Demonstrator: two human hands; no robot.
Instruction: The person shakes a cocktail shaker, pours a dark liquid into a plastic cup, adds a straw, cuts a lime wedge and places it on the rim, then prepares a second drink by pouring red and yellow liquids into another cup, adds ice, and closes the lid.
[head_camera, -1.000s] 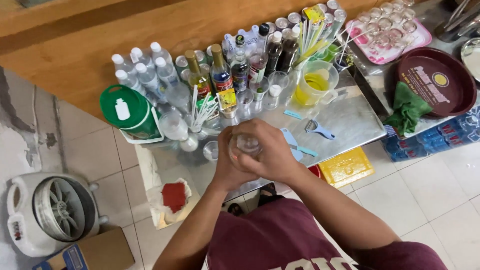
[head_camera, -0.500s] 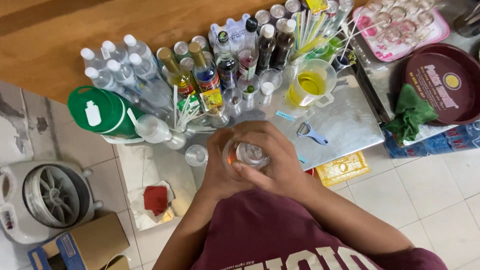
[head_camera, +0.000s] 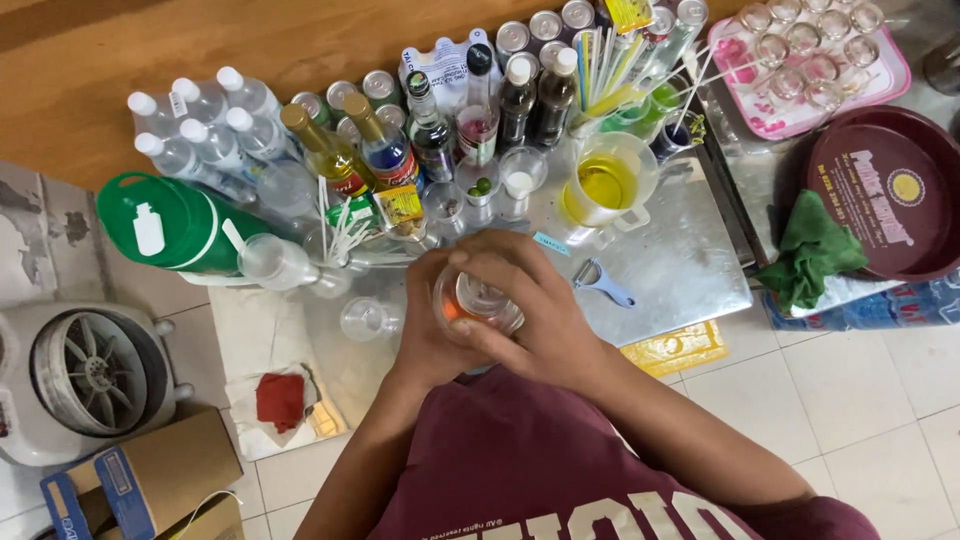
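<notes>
Cupping a clear glass (head_camera: 478, 303) with orange liquid inside, the left hand (head_camera: 428, 330) wraps it from the side while the right hand (head_camera: 535, 310) lies over its top, fingers (head_camera: 500, 272) of both clamped on it. It's held just above the front edge of the metal worktop (head_camera: 680, 270). A blue peeler (head_camera: 600, 284) lies just beside the right hand, an empty plastic cup (head_camera: 365, 318) near the left. Behind stand a pitcher of yellow liquid (head_camera: 605, 185) and a row of syrup bottles (head_camera: 430, 130).

Left hand (head_camera: 425, 325) and right hand (head_camera: 535, 310) cupped together.
</notes>
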